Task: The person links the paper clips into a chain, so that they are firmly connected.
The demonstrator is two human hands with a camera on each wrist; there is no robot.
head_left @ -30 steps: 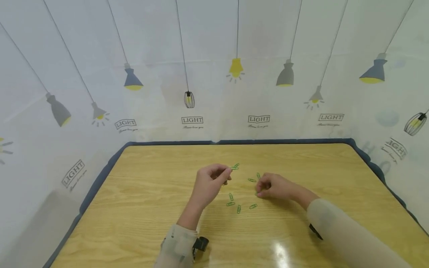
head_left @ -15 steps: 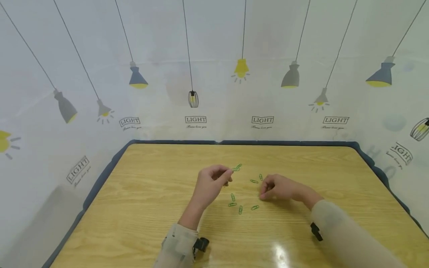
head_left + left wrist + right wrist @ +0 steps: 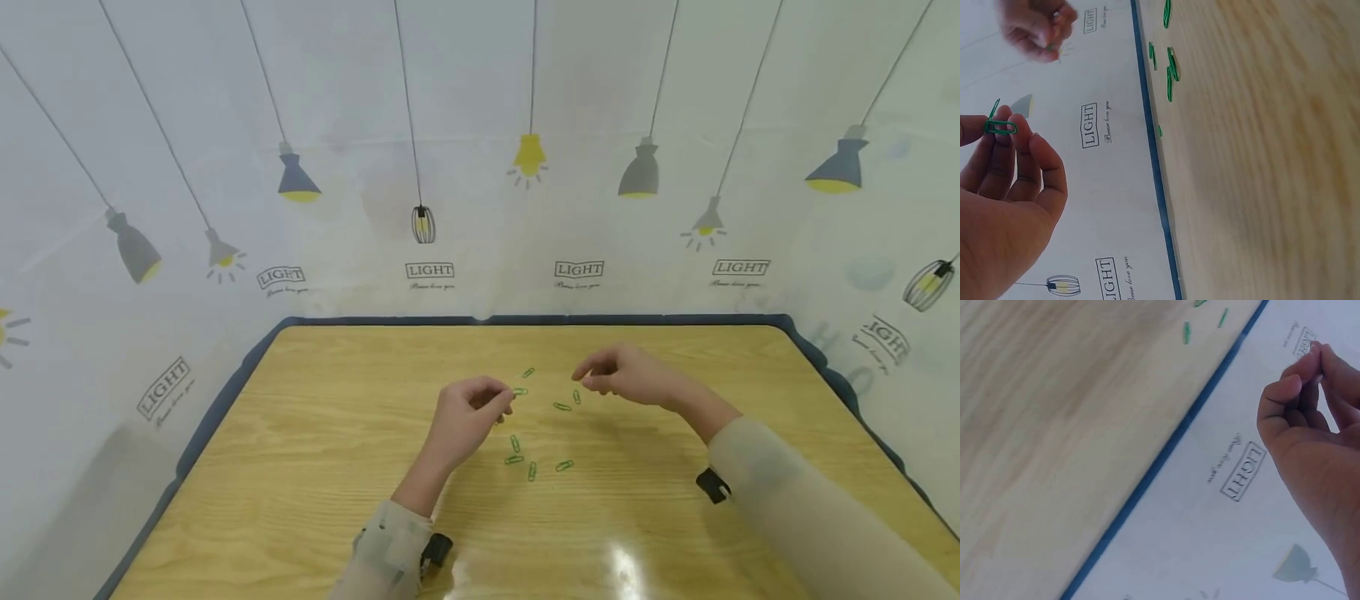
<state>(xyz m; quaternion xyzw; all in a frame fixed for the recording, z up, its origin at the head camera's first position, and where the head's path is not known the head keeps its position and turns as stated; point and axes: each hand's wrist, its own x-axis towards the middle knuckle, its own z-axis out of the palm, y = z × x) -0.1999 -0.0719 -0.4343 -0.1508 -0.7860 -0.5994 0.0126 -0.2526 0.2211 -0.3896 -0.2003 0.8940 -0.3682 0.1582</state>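
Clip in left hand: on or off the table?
Off: the left hand pinches the clip, seen against the wall in left wrist view.

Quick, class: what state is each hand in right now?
Left hand: closed, holding green paper clips.
Right hand: closed, pinching what looks like another green paper clip.

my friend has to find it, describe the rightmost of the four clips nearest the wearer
In the head view, find the table, then the left hand above it. Four green clips lie to that hand's lower right. The target clip is the rightmost, set apart from the other three.
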